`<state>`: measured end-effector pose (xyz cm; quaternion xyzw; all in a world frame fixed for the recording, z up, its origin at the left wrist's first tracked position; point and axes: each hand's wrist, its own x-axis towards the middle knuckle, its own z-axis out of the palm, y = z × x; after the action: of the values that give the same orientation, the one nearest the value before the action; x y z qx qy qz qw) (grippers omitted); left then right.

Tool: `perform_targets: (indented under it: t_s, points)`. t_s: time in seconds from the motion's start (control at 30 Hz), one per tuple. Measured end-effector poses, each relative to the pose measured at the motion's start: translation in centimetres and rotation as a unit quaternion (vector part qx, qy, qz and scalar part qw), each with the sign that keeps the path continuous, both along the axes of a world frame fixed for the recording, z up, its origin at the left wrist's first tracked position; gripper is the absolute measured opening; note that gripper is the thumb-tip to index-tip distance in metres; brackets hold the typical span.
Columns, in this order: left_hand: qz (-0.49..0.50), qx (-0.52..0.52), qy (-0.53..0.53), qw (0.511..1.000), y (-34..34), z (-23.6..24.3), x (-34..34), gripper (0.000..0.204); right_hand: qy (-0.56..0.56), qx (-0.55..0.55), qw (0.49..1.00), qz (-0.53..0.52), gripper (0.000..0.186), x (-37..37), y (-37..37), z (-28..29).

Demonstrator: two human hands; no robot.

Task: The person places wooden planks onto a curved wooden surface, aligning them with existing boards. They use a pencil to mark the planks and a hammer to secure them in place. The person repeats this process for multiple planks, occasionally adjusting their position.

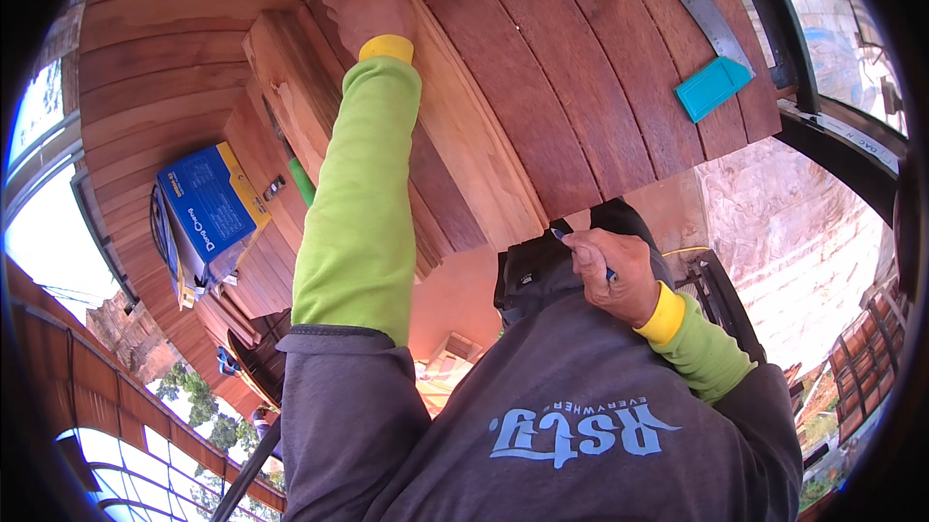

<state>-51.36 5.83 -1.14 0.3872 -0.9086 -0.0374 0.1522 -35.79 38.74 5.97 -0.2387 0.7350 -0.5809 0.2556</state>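
Observation:
A long light-brown wooden board lies across reddish decking planks, its near end close to my body. My left hand is at its far part, fingers bent over the board and pressing on it. Near the board's close end, my right hand is closed round a slim blue pen, whose tip is by the board's corner. Green sleeves with yellow cuffs cover both my forearms. A try square with a teal handle and steel blade rests on the planks to the right.
On the left stands a blue and yellow box. A thick wood piece lies left of my left forearm, with a green-handled item beside it, partly hidden. Dark metal framing runs past the planks' right edge.

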Motion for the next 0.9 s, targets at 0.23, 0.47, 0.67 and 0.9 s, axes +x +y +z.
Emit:
perform_targets:
  t_s: [0.23, 0.47, 0.67, 0.9]
  points:
    - [0.003, -0.013, 0.008, 1.0, 0.0, -0.2, -0.2, 0.04, 0.039, -0.008, 0.999, 0.004, 0.01, 0.5, -1.3, -1.6]
    - [0.005, -0.004, -0.009, 1.0, 0.1, 0.3, 0.1, 0.037, 0.137, -0.036, 0.989, -0.039, 0.007, -3.1, -6.6, -3.1]
    - [0.012, 0.017, 0.017, 1.0, 0.1, 0.2, -0.2, 0.039, 0.189, -0.076, 0.975, -0.09, 0.016, -12.2, -15.8, -5.1]
    - [0.016, -0.003, 0.011, 1.0, 0.0, -0.3, -0.4, 0.044, 0.175, -0.15, 0.96, -0.157, 0.026, -20.5, -23.4, -6.7]
